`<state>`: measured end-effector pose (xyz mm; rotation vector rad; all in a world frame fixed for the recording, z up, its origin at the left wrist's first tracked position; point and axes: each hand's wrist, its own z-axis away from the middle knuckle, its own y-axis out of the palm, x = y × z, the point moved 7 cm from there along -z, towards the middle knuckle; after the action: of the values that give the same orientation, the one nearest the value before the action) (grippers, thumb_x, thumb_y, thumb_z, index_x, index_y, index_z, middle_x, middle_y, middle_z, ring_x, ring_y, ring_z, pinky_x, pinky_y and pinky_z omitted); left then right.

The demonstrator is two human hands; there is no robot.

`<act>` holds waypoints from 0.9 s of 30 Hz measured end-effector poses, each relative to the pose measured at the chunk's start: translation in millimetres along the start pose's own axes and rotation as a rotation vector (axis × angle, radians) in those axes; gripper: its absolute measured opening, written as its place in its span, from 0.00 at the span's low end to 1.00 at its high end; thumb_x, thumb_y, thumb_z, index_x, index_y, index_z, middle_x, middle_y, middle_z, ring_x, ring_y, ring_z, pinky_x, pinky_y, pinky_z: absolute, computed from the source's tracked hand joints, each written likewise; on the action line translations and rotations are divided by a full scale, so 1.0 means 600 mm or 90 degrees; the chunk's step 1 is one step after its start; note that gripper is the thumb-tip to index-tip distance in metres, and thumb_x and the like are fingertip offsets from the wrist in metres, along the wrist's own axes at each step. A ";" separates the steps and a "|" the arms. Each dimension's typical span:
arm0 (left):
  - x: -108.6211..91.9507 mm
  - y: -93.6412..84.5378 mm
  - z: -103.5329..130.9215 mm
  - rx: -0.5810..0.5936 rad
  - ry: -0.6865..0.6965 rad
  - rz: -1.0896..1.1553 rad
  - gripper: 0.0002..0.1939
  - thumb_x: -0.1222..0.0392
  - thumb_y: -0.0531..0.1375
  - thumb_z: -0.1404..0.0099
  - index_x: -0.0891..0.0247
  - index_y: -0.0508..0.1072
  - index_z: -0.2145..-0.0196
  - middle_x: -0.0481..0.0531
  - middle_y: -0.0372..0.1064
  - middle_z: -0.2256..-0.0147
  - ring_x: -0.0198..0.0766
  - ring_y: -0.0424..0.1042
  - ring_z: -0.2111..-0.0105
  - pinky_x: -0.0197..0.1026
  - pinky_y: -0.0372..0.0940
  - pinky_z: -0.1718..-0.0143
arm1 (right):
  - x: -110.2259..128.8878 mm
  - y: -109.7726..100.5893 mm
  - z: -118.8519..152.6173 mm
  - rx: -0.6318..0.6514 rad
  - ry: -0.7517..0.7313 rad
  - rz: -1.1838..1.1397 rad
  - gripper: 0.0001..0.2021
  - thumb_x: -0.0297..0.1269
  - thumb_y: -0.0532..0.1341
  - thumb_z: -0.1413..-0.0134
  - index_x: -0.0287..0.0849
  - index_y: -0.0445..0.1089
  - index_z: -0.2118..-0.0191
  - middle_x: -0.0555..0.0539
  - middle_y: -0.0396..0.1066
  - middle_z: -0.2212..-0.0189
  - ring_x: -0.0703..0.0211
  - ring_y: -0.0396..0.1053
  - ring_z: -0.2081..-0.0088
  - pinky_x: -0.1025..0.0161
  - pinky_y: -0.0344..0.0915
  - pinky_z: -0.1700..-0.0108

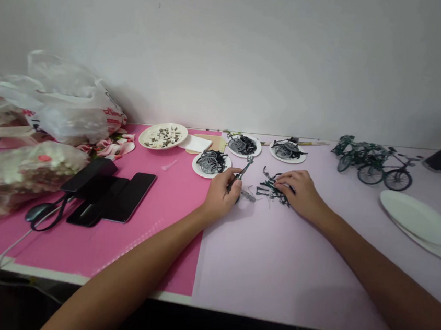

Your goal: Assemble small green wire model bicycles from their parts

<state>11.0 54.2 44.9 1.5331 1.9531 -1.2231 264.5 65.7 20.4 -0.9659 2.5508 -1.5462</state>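
My left hand (221,192) is closed around a small dark model bicycle frame (248,162), its upper end sticking up past the thumb and fingers. Just right of it, a loose pile of dark green bicycle parts (266,187) lies on the pale paper. My right hand (300,193) rests at the right side of this pile with its fingertips drawn together among the parts; what they pinch is hidden. Behind the hands stand three small white plates with wheels and other dark parts: a near plate (196,170), a middle plate (258,152) and a right plate (303,160).
Several assembled model bicycles (370,162) stand at the right, behind white oval plates (415,217). A bowl of small pale pieces (164,137) sits at the back. Phones (130,197), a cable (8,258) and plastic bags (69,102) occupy the left. A wall closes the back.
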 end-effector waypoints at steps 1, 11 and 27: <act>-0.001 0.000 0.000 0.002 0.002 -0.008 0.30 0.38 0.48 0.27 0.65 0.76 0.50 0.49 0.67 0.73 0.40 0.68 0.71 0.42 0.62 0.64 | 0.003 -0.001 0.000 -0.006 0.001 0.005 0.15 0.45 0.57 0.29 0.49 0.82 0.56 0.42 0.80 0.51 0.39 0.69 0.46 0.38 0.64 0.42; 0.002 0.005 -0.004 0.017 -0.013 -0.027 0.28 0.41 0.51 0.28 0.66 0.78 0.49 0.54 0.76 0.70 0.42 0.73 0.69 0.43 0.65 0.63 | 0.002 0.028 0.005 0.042 0.024 0.034 0.21 0.46 0.50 0.26 0.49 0.79 0.46 0.45 0.76 0.41 0.36 0.60 0.34 0.35 0.61 0.36; -0.007 0.011 -0.008 0.042 -0.044 -0.069 0.25 0.48 0.60 0.30 0.66 0.75 0.42 0.59 0.79 0.56 0.46 0.78 0.57 0.45 0.72 0.56 | 0.029 0.006 0.001 -0.007 0.020 -0.045 0.15 0.45 0.57 0.30 0.49 0.80 0.51 0.44 0.81 0.53 0.38 0.65 0.41 0.35 0.63 0.39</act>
<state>19.5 55.9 47.8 1.4121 1.9920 -1.3786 248.6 57.9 22.3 -1.0513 2.5754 -1.5799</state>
